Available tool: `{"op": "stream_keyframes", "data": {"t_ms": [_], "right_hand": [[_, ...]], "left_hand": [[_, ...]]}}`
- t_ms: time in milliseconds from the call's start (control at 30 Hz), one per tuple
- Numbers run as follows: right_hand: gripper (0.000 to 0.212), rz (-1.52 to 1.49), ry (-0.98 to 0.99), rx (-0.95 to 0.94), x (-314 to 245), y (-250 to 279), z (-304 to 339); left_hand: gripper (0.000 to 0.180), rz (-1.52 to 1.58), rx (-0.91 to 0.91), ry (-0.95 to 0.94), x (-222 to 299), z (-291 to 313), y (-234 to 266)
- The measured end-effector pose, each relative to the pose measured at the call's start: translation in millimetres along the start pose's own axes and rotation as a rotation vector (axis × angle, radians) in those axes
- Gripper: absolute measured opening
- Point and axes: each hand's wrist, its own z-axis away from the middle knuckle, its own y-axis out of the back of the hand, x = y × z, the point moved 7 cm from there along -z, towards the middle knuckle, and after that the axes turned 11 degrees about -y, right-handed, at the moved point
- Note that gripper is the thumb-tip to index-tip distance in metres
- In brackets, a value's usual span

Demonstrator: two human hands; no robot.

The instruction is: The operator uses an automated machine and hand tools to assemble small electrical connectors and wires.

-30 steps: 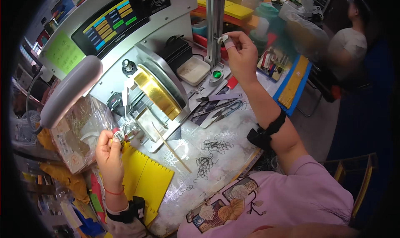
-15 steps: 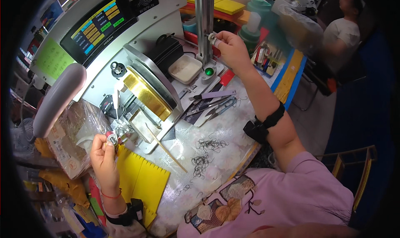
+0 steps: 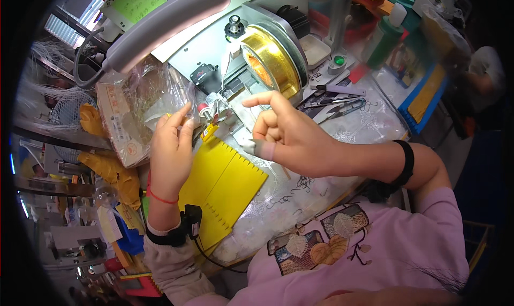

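My left hand (image 3: 172,148) is raised over the left side of the bench, its fingers stretched upward and the thumb apart from them. Its tips are nearest a small red-and-white knob (image 3: 204,110) on the clamp-like metal parts of a bench machine. To the right, my right hand (image 3: 294,137) has its index finger pointing left and its other fingers curled. A pale cover (image 3: 258,148) sits on its thumb. No object shows clearly in either hand. Below them lies a yellow notched board (image 3: 227,177). A spool of gold-coloured strand (image 3: 276,59) is mounted on the machine.
Pliers (image 3: 334,109) and other hand tools lie right of the machine. Loose dark fish hooks (image 3: 304,184) are scattered near my right forearm. A grey lamp (image 3: 166,24) hangs over the machine's left. A plastic-wrapped carton (image 3: 123,124) stands at left, a green bottle (image 3: 383,40) at back right.
My right hand has come down from the upright post at the back to beside the machine's front. My left hand has let its pinch at the knob open. The view has shifted left.
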Motion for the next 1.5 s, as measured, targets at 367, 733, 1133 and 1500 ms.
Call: {"op": "stream_keyframes", "data": {"t_ms": [367, 733, 1133, 1500], "right_hand": [[0.006, -0.341, -0.198, 0.122, 40.4, -2.8, -49.8], [0.006, -0.203, -0.240, 0.231, 68.5, 1.3, -66.0], [0.014, -0.699, -0.573, 0.198, 67.8, -12.5, -58.8], [0.016, 1.155, 0.475, -0.169, 57.6, -11.6, 13.2]], "left_hand": [[0.032, 0.342, 0.036, -0.018, 16.1, -96.7, -13.5], [0.041, 0.651, -0.299, -0.094, 4.8, -115.9, -33.1], [0.005, 0.821, -0.379, -0.147, 11.1, -72.2, -39.8], [0.012, 0.560, -0.016, -0.229, 59.9, -48.5, 5.8]]}}
